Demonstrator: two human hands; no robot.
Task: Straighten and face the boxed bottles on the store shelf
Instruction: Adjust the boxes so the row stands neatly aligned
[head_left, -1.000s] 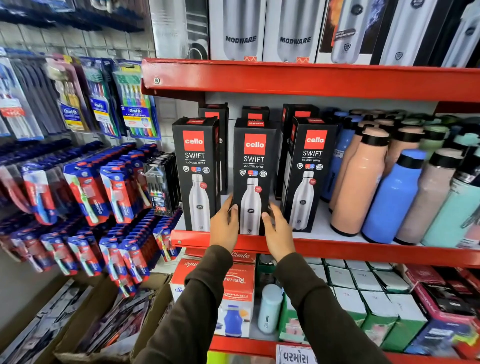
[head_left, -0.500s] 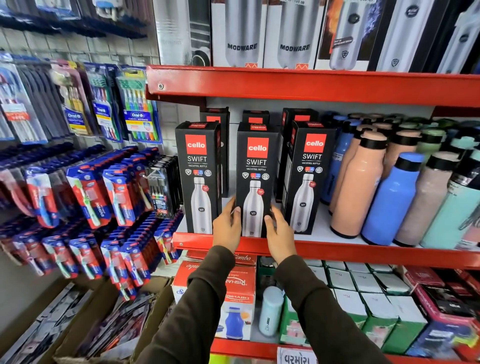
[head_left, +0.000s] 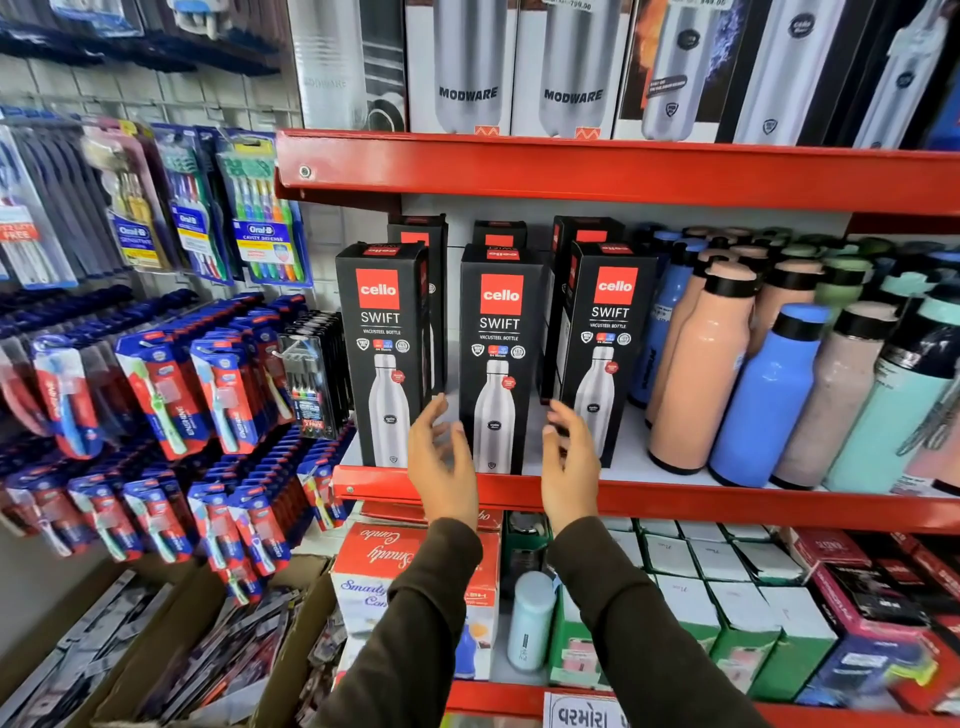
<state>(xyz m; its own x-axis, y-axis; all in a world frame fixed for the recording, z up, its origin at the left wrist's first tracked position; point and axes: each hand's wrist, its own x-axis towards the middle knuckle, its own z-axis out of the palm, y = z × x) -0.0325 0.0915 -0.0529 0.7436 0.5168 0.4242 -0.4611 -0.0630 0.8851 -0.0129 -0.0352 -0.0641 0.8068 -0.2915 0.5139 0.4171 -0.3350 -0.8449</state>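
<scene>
Red steel edging marks the shelf (head_left: 675, 501) where three black cello SWIFT boxes stand upright in a front row, labels facing out. Left of the middle box (head_left: 498, 358), on the pegboard wall, hang toothbrush packs (head_left: 208, 395). The left box (head_left: 382, 353) stands a little apart from the middle box, with a gap between them. The left hand (head_left: 441, 467) is raised in front of that gap, just left of the middle box's lower corner, fingers spread loosely and gripping nothing. The middle box sits at the shelf's front lip, with neither hand on it. The right hand (head_left: 569, 467) hovers just right of its lower corner, fingers loosely curled and apart, also empty. The right box (head_left: 605, 348) stands beside it, turned slightly so one side panel shows. Farther right of the middle box stand loose bottles, a peach bottle (head_left: 698, 374) and a blue bottle (head_left: 769, 400) foremost. More cello boxes stand behind the front row.
</scene>
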